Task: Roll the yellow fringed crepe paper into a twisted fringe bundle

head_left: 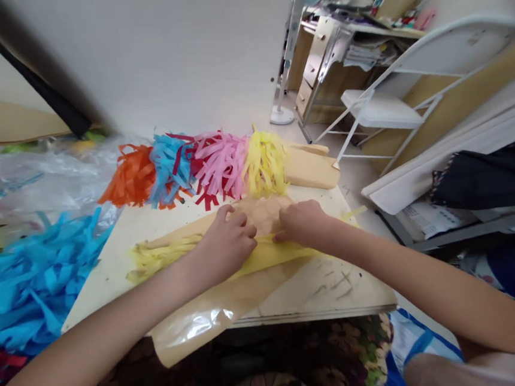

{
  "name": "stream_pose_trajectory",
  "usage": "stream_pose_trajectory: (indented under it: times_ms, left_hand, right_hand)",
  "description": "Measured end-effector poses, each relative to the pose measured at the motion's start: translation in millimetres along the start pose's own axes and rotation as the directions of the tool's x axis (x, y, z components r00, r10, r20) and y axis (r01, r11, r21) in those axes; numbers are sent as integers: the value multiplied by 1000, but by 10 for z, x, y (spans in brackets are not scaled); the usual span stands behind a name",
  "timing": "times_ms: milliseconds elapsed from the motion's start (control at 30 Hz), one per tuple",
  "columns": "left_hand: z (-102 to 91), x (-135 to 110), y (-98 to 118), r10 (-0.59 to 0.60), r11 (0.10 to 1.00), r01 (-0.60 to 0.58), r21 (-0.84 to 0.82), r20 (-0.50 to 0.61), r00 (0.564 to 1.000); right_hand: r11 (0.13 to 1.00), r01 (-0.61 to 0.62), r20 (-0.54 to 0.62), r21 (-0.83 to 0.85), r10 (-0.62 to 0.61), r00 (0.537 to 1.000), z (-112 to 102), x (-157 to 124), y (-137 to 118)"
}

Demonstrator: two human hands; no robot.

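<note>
Yellow fringed paper (267, 257) lies over a sheet of tan paper (268, 210) on a small pale table. My left hand (231, 238) is closed at its upper edge, fingers curled against the paper. Close by on the right, my right hand (304, 224) pinches that same edge, its fingertips partly hidden. The cut strips (159, 257) of the yellow paper spread out to the left. A clear, shiny plastic sheet (197, 324) hangs over the table's front edge. Behind my hands lies a tan paper roll (312, 167) wrapped in yellow, pink, red, blue and orange fringe (223, 160).
The wooden table (338, 294) ends just in front of me. A heap of blue fringed strips (30, 279) and clear plastic (58, 180) lie at the left. A white folding chair (385, 109) stands at the back right, beside a desk with papers. A white wall (173, 56) rises behind the table.
</note>
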State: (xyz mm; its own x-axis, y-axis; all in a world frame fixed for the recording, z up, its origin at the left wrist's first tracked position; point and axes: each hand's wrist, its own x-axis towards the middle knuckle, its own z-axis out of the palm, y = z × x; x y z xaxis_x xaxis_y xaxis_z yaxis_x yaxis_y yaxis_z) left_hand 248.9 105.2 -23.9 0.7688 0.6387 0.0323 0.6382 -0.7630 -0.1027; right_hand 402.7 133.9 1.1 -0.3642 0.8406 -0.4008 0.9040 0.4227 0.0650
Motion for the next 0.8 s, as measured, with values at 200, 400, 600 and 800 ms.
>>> stream_pose_trajectory:
  times_ms: [200, 400, 600, 800]
  left_hand:
    - [-74, -32, 69, -20, 1000, 20, 7, 0, 1000]
    - [-71, -39, 89, -14, 1000, 14, 15, 31, 999]
    - [-9, -81, 51, -11, 1000, 11, 6, 41, 999]
    - [25, -117, 13, -1, 1000, 2, -19, 24, 1000]
  right_hand:
    - [951, 224, -143, -213, -257, 956, 86, -141, -199]
    - [906, 371, -143, -203, -402, 904, 247, -98, -84]
    - [896, 429, -166, -116, -444, 881, 317, -152, 88]
    - [876, 476, -179, -79, -482, 858, 338, -243, 240]
